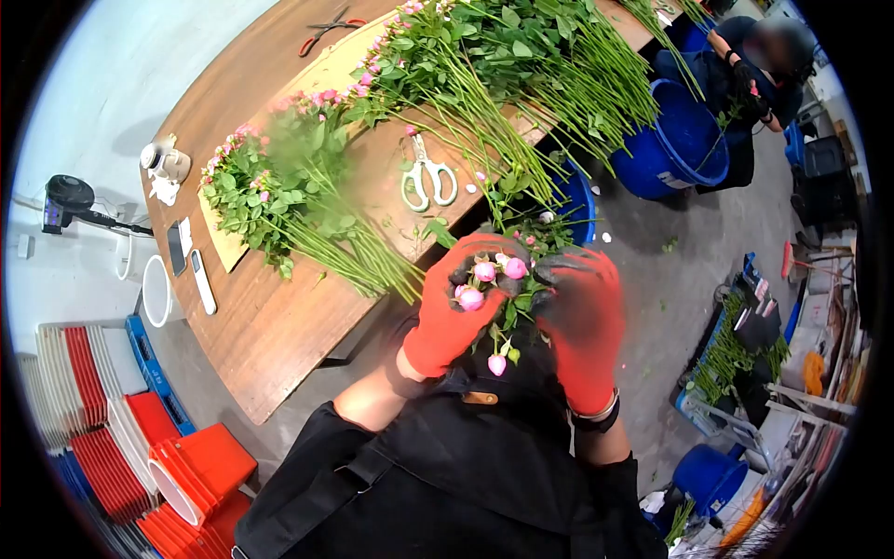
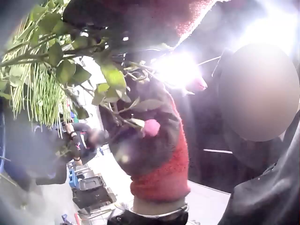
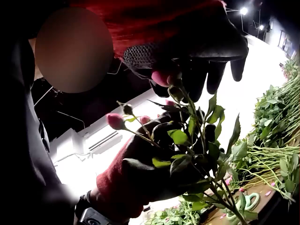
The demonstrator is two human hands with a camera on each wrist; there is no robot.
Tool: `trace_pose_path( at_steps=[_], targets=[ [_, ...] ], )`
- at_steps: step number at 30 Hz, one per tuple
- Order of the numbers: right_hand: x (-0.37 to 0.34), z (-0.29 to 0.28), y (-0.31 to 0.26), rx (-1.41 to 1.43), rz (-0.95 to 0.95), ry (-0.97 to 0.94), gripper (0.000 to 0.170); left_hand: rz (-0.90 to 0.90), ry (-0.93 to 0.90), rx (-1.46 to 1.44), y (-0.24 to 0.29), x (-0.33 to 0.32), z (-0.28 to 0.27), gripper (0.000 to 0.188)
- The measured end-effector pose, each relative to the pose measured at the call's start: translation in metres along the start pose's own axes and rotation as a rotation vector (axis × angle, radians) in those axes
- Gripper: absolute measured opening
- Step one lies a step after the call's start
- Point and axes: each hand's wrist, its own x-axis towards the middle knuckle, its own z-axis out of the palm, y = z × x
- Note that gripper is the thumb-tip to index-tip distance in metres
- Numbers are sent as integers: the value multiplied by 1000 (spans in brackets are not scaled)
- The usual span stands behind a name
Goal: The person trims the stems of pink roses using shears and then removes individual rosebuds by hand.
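Note:
In the head view my left hand [image 1: 452, 312], in a red glove with dark palm and fingers, holds a leafy spray of pink roses [image 1: 471, 299] in front of my body. One small bud [image 1: 496, 364] hangs below the others. Beside it my right hand [image 1: 589, 321], gloved alike and blurred, is close to the leaves. The right wrist view has the right hand's fingers [image 3: 217, 75] fairly straight above the spray, near a pink bud [image 3: 164, 78]. Lower there, the left hand grips the stem among leaves [image 3: 180, 137]. A pink bud [image 2: 151, 128] overlaps the right palm in the left wrist view.
On the wooden table [image 1: 279, 340] lie rose bundles [image 1: 326, 186], green-handled scissors [image 1: 428, 182], red-handled pliers [image 1: 326, 33] and a phone [image 1: 176, 248]. Blue buckets [image 1: 670, 140] stand by its edge, near another person [image 1: 745, 74]. Red crates [image 1: 200, 470] are stacked at left.

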Motion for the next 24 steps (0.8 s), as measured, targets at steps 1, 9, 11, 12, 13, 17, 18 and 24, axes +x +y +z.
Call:
trace_pose_path(
  at_steps=[1,9,11,12,13,17,18,24],
  targets=[
    [2,0,4,45,10,8,44,-58,-49,-116,3,0,0,34],
    [21,-2,11,-2,-127,-51,39,-191,-222,-67,-2,1,-7,53],
    [23,1,12,15,-117,-46,39,-180,-207,9,0,1,-7,51],
    [24,2,12,25,-125,-53,37,-175,-199,47,1,1,-7,51],
    [24,2,11,34,-132,-59,35,-171,-169,69,-3,-1,-7,50],
    [22,8,19,359,32,65,30,-141,-60,122,-15,-4,-8,38],
    [24,4,20,358,41,65,30,-105,-55,126,-17,-4,-10,37],
    [28,0,28,541,110,-118,36,-66,-1,134,-12,-3,-9,36]
  ],
)
